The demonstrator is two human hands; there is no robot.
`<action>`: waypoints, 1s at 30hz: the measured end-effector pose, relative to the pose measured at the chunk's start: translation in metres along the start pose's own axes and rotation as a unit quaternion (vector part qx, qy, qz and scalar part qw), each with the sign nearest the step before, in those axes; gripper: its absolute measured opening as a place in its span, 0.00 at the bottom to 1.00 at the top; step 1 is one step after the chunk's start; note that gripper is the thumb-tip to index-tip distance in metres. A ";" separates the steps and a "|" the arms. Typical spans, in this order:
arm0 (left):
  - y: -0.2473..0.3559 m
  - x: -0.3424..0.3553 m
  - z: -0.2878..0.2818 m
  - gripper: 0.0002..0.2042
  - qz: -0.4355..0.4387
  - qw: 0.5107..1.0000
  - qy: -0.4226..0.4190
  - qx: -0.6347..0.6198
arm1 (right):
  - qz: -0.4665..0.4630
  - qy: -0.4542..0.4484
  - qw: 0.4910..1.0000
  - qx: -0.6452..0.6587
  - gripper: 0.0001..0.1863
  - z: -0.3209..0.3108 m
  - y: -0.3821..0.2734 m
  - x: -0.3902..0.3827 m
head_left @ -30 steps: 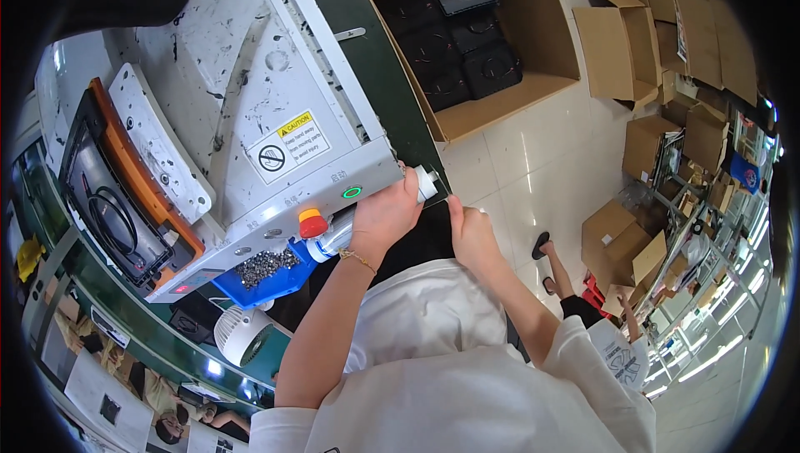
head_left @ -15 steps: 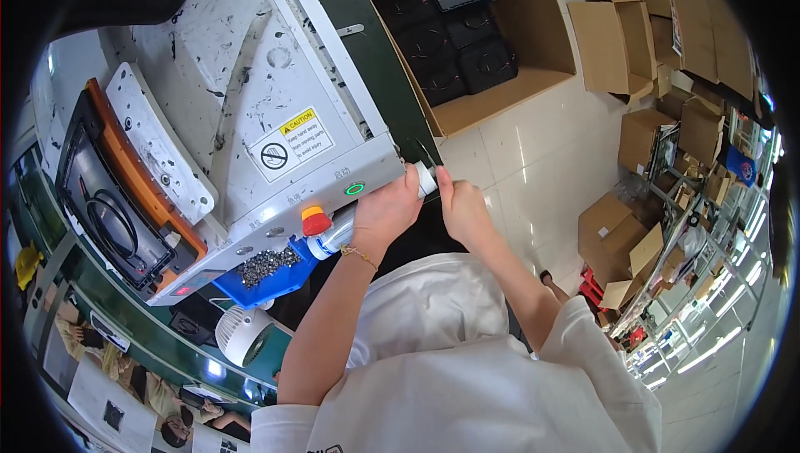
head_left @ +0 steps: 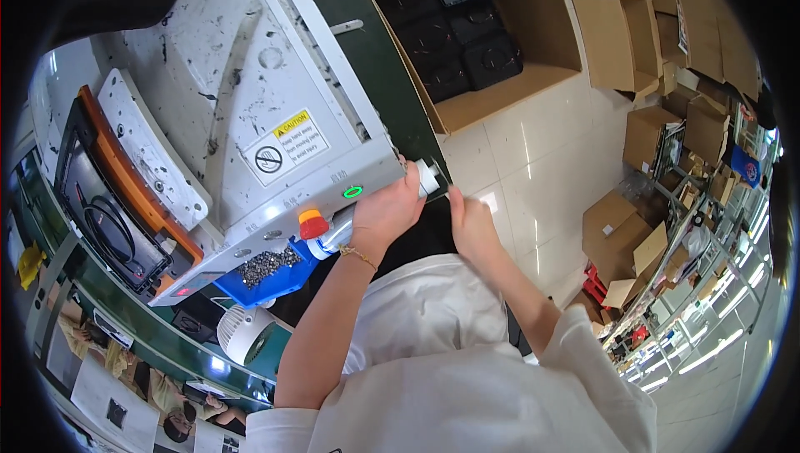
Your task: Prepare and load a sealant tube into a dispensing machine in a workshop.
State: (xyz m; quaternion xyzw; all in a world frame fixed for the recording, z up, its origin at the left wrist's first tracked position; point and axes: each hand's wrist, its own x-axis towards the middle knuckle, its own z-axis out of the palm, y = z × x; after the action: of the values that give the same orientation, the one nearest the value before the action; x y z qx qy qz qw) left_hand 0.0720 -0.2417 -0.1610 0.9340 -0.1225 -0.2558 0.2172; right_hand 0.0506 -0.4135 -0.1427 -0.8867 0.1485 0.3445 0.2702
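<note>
Caution label (head_left: 286, 146) is sitting on the white machine's (head_left: 158, 53) top plate: yellow band carrying a black warning triangle, white field showing a crossed-out hand in a ring, short safety lines running alongside. Along the front, grey characters (head_left: 337, 176) are marking the green-ringed button (head_left: 353, 192); fainter ones are standing by the red stop button (head_left: 313, 225). Display (head_left: 184, 290) is glowing red, too small to read. Blue item (head_left: 742, 165), far right, is bearing a blurred emblem.
</note>
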 end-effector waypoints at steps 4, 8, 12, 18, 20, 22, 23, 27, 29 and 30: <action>-0.008 0.000 0.005 0.23 0.033 0.995 0.088 -0.027 | -0.017 -0.009 0.999 0.030 0.34 0.002 -0.023 0.025; -0.008 0.000 -0.001 0.22 0.032 0.992 0.120 -0.028 | -0.034 -0.022 0.993 0.109 0.37 0.006 -0.011 0.027; -0.010 -0.001 -0.007 0.20 0.096 0.986 0.135 -0.006 | 0.002 -0.055 0.978 0.201 0.38 0.011 0.010 0.022; -0.005 -0.002 -0.007 0.22 0.071 0.993 0.096 -0.012 | -0.025 -0.004 0.984 0.179 0.37 0.010 0.012 0.021; -0.003 -0.002 -0.007 0.23 0.036 0.998 0.058 -0.011 | -0.053 -0.004 0.986 0.157 0.36 0.011 0.010 0.019; -0.003 -0.002 -0.006 0.24 0.030 0.997 0.073 -0.005 | -0.046 -0.009 0.986 0.159 0.35 0.009 0.005 0.019; -0.003 -0.002 -0.005 0.24 0.029 0.997 0.073 -0.006 | -0.039 -0.013 0.986 0.161 0.35 0.009 0.003 0.020; -0.004 -0.002 -0.006 0.23 0.037 0.996 0.087 -0.006 | -0.046 -0.005 0.986 0.160 0.34 0.009 0.002 0.022; -0.004 -0.001 -0.007 0.23 0.031 0.996 0.080 -0.015 | -0.051 -0.008 0.983 0.175 0.34 0.008 0.000 0.021; -0.004 -0.001 -0.007 0.23 0.027 0.997 0.070 -0.024 | -0.051 -0.008 0.983 0.174 0.34 0.010 0.002 0.022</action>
State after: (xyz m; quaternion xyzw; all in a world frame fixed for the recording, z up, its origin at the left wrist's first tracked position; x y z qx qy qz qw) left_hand 0.0756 -0.2355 -0.1565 0.9406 -0.1259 -0.1865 0.2542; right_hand 0.0602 -0.4103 -0.1650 -0.8295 0.1582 0.3064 0.4394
